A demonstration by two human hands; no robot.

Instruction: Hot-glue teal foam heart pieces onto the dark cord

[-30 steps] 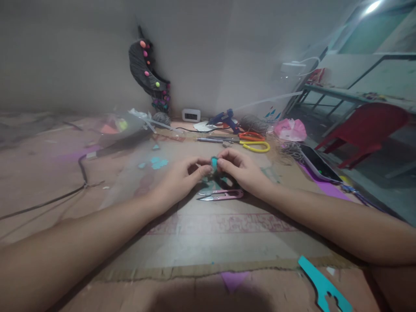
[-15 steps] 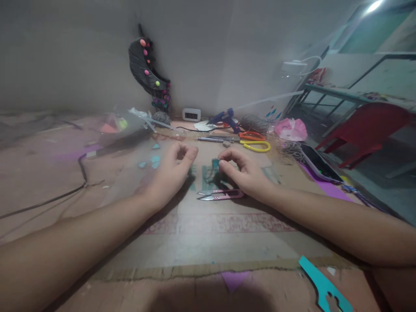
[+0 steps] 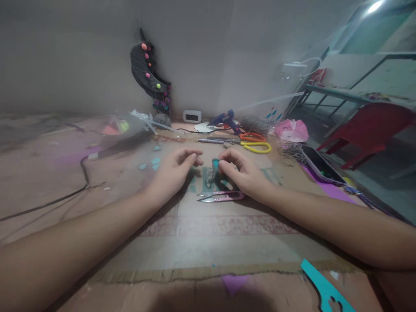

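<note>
My right hand [image 3: 242, 171] pinches a small teal piece [image 3: 215, 164] between thumb and fingertips. A thin dark strand [image 3: 208, 182] hangs from the piece toward the cardboard. To its left, my left hand [image 3: 182, 167] is closed with thumb and fingertips together, apart from the teal piece. Whatever those fingers hold, if anything, is too small to make out. Just below both hands lie pink thread snips [image 3: 224, 197], blades pointing left. Small light-blue pieces [image 3: 155, 162] lie left of my left hand.
Cardboard [image 3: 195, 251] covers the work surface. Behind the hands lie scissors with orange and yellow handles [image 3: 256, 147], a blue glue gun [image 3: 224, 119], grey yarn [image 3: 255, 125] and a white clock [image 3: 192, 116]. A phone [image 3: 321, 164] lies right; a turquoise cutout [image 3: 325, 286] is nearest me.
My left hand has moved slightly right, nearer my right hand, and its fingers have closed further. The right hand keeps its pinch on the teal piece. The view has shifted slightly.
</note>
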